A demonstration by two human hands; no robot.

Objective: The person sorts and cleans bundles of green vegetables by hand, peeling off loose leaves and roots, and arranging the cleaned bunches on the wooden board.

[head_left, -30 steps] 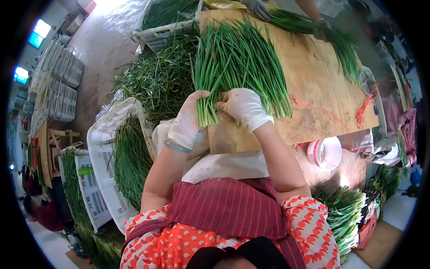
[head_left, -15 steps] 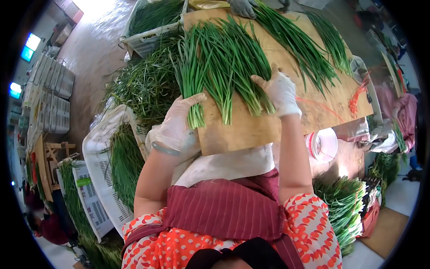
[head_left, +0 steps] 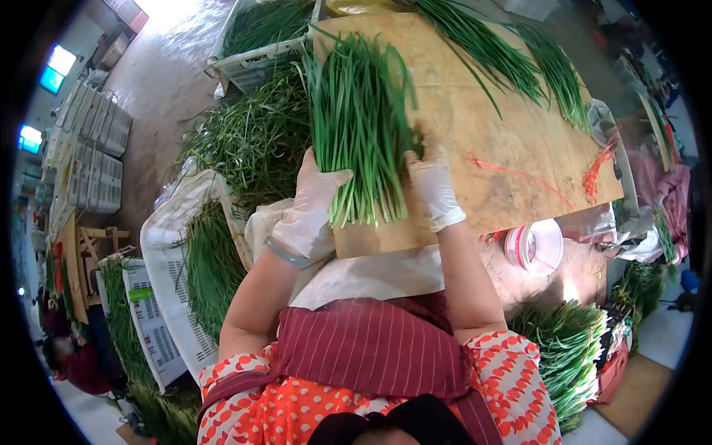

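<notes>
The bunch of long, thin green leaves with pale ends lies on the light-brown wooden board, between your hands. Your white-gloved left hand touches its left edge, thumb spread from fingers. Your white-gloved right hand, blurry, is at its right edge, thumb and fingers apart.

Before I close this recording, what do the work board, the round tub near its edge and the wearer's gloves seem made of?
Work board: apparently wood, perhaps plywood, matt, with brown grain and stains.
Round tub: likely smooth plastic; its pale wall looks translucent.
Gloves: thin, dull rubber or vinyl, unclear which, wrinkled at the wrists.
</notes>
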